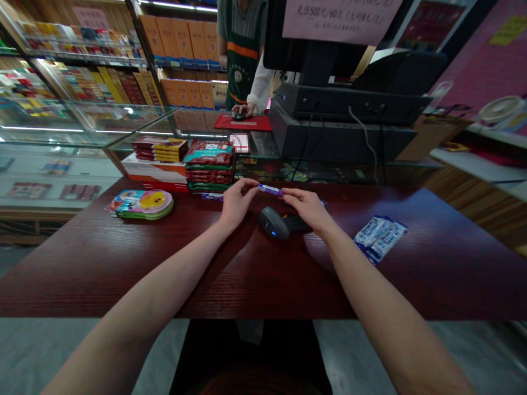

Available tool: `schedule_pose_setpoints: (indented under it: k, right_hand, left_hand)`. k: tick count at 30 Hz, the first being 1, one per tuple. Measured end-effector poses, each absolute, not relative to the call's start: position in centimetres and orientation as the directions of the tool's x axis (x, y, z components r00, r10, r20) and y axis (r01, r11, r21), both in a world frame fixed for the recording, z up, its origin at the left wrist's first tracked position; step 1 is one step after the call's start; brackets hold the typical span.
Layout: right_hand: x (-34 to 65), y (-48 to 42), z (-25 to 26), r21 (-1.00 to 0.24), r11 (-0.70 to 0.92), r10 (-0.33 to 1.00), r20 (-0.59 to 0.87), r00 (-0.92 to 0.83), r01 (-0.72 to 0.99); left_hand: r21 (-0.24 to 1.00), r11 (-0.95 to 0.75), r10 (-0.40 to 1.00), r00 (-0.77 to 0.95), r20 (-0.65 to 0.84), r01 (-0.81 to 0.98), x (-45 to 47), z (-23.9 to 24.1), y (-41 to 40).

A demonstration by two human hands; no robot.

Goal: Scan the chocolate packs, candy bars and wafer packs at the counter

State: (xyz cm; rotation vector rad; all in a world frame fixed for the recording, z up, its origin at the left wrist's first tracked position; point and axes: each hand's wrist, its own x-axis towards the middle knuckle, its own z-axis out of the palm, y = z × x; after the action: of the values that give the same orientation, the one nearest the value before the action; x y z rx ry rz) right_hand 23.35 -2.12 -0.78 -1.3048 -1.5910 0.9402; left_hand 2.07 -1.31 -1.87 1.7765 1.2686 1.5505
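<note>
So, left hand (236,205) has thumb and index pinching one end of a small purple packet (270,190); right hand (308,208) pinches the other end, fingertips on the tip. Packet sits between the two hands, up off the tabletop as far as I can judge. Long axis runs left to right, right end a bit lower in view. Slim bar shape, film wrapper, pale lettering too small to read.

Key relation: barcode scanner (275,223) is on the near side of the packet, below it in view, between the wrists. Rounded dark plastic head, blue light on top, pointing left; handle runs right, partly hidden by the right hand, so that hand is nearer. Can't tell if they touch.

Further out: another purple wrapper (212,196) just left of the left hand, at the foot of a stack of red and green packets (211,167), soft-looking film, piled flat. White and orange box (155,169) next to it. Cartoon-print packs (142,204) at far left, flat, round-edged. Crinkled blue-and-white sachets (381,237) right of the right forearm. All on a dark red-brown wood-grain tabletop (230,285).
</note>
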Motion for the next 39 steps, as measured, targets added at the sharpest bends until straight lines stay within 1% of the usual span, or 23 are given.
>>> schedule_pose_setpoints:
  k: [6, 9, 15, 21, 25, 29, 33, 36, 39]
  right_hand:
    - [22.1, -2.8, 0.9, -0.935, 0.143, 0.988, 0.114, -0.107, 0.324]
    - [20.8, -3.2, 1.9, -0.934, 0.151, 0.984, 0.112, -0.137, 0.324]
    - [17.3, -3.2, 3.6, -0.924, 0.220, 0.950, 0.131, -0.282, 0.312]
    - [13.9, -2.8, 4.4, -0.922, 0.260, 0.921, 0.147, -0.360, 0.288]
    - [12.0, -2.6, 3.7, -0.930, 0.268, 0.907, 0.155, -0.391, 0.253]
    - [9.9, -2.3, 1.9, -0.933, 0.248, 0.923, 0.145, -0.357, 0.261]
    - [8.1, -2.8, 0.3, -0.909, 0.273, 0.922, 0.155, -0.354, 0.314]
    - [7.3, -3.5, -0.3, -0.888, 0.249, 0.934, 0.115, -0.337, 0.387]
    - [6.8, -3.7, -0.8, -0.875, 0.236, 0.940, 0.094, -0.328, 0.423]
  left_hand:
    - [0.789, -0.474, 0.841, -0.063, 0.537, 0.392, 1.0, -1.0, -1.7]
    - [0.791, -0.451, 0.849, -0.075, 0.524, 0.413, -0.2, -0.7, -2.3]
    - [0.828, -0.401, 0.846, -0.187, 0.499, 0.393, -3.5, -0.6, -3.3]
    - [0.836, -0.377, 0.827, -0.262, 0.498, 0.398, -6.7, -0.7, -3.8]
    - [0.849, -0.369, 0.827, -0.283, 0.486, 0.379, -8.3, -1.0, -4.0]
    - [0.849, -0.348, 0.822, -0.306, 0.480, 0.398, -9.5, -1.6, -4.0]
    - [0.844, -0.317, 0.821, -0.319, 0.473, 0.433, -10.7, -2.7, -3.7]
    - [0.842, -0.273, 0.826, -0.336, 0.453, 0.464, -11.3, -3.5, -3.5]
    - [0.831, -0.256, 0.829, -0.330, 0.452, 0.494, -11.4, -4.0, -3.5]
